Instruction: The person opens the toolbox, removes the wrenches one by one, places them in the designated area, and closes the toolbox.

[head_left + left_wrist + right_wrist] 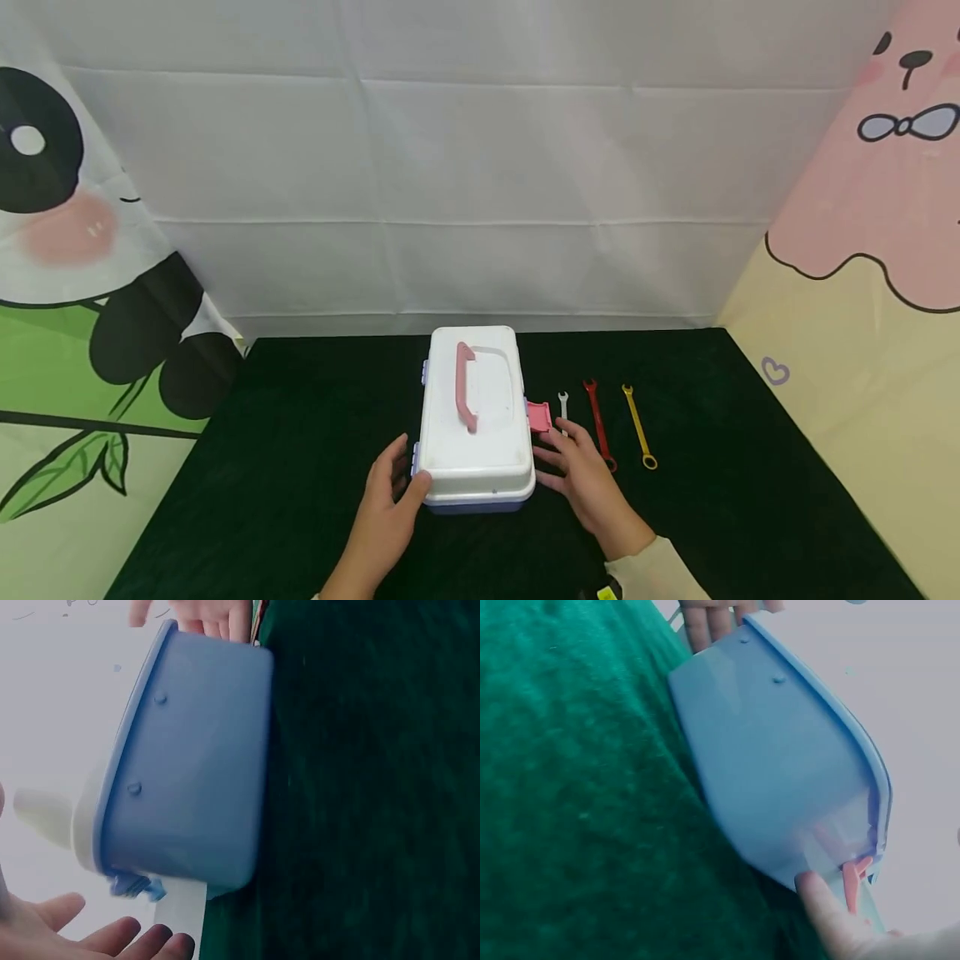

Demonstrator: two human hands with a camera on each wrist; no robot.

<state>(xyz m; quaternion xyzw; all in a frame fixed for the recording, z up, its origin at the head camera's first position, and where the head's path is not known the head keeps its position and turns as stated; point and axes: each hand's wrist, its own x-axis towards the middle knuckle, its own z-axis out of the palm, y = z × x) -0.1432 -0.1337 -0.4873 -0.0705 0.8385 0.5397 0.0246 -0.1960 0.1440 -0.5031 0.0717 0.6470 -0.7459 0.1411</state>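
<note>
A toolbox with a white lid (491, 450), a pink handle (462, 396) and a blue base (187, 757) stands on the dark green cloth. Its lid is down, while a pink latch (538, 416) sticks out from the right side. My left hand (384, 521) is at the hinged left side, thumb by the front corner and fingers spread, in the left wrist view too. On the other side, my right hand (592, 483) has its fingers extended close to the latch. In the right wrist view a fingertip (810, 883) is beside the box wall, near that latch.
Right of the toolbox lie a small silver wrench (563, 403), a red wrench (598, 425) and a yellow wrench (638, 425). The silver one is partly behind my right hand. White cloth (487, 167) hangs behind the table, with printed cartoon panels on both sides.
</note>
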